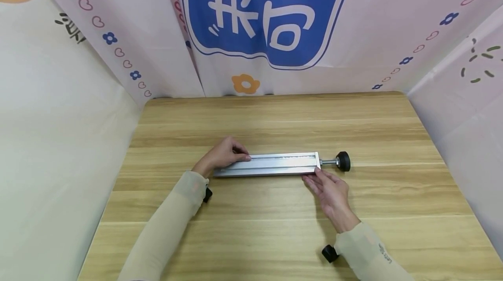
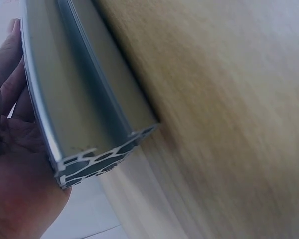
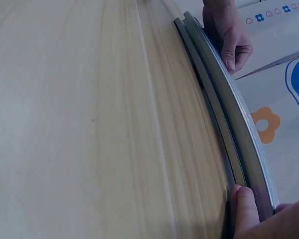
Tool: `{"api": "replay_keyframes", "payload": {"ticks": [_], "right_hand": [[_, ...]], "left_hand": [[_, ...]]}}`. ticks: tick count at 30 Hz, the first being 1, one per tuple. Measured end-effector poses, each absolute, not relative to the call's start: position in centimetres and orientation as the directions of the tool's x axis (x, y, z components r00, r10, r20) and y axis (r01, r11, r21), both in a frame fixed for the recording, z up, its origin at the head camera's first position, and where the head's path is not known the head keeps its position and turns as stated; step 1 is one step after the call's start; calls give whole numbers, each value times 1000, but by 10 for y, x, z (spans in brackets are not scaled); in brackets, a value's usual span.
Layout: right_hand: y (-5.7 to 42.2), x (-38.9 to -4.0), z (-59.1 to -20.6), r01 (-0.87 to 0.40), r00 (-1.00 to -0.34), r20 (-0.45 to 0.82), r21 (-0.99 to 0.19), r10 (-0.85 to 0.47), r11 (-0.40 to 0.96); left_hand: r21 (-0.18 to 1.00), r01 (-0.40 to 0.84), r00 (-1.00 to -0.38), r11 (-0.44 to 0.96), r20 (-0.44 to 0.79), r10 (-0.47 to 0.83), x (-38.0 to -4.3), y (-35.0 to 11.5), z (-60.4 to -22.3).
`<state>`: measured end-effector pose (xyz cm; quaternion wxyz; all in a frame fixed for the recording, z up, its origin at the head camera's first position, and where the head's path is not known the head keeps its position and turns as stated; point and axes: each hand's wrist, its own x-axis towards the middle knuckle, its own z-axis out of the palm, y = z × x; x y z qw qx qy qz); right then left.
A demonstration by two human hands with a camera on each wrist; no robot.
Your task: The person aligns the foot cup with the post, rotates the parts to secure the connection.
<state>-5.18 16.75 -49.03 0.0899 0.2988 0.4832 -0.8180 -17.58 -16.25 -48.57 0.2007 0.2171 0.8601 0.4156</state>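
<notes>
A silver aluminium extrusion profile [image 1: 280, 164] lies lengthwise across the wooden table, with long grooves along its faces. From its right end plate a threaded rod [image 1: 329, 162] sticks out, tipped with a round black levelling foot [image 1: 343, 161]. My left hand [image 1: 225, 155] grips the profile near its left end, thumb on top and fingers at the far side. The left wrist view shows the profile's hollow webbed end [image 2: 102, 162] beside the left palm [image 2: 20, 179]. My right hand [image 1: 329, 190] pinches the near right corner; its fingers [image 3: 245, 201] press the side in the right wrist view.
The wood-grain table [image 1: 251, 228] ends at the back against a printed white curtain [image 1: 373, 19]. More white cloth [image 1: 55, 141] hangs along the left and right sides. Black devices, one at each wrist, sit at the left cuff [image 1: 194, 185] and the right cuff [image 1: 353, 244].
</notes>
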Motion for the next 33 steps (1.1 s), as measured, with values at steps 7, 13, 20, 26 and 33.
{"api": "replay_keyframes", "payload": {"ticks": [7,13,20,26,33], "right_hand": [[169,-53,-491,450,-807,-577,-742,130,-498],[169,-53,-491,453,-808,-576,-743,126,-492],[169,-53,-490,455,-806,-576,-748,134,-483],[168,-53,-490,457,-806,-578,-745,129,-486],[168,-52,-490,447,-807,-574,-746,138,-495]], "left_hand": [[798,232,-824,556,-142,549,-175,-163,-486],[797,229,-828,558,-142,543,-174,-164,-487],[805,226,-830,548,-135,542,-172,-166,-490],[814,214,-835,539,-134,534,-170,-167,-490],[821,222,-836,526,-117,536,-170,-168,-494]]}}
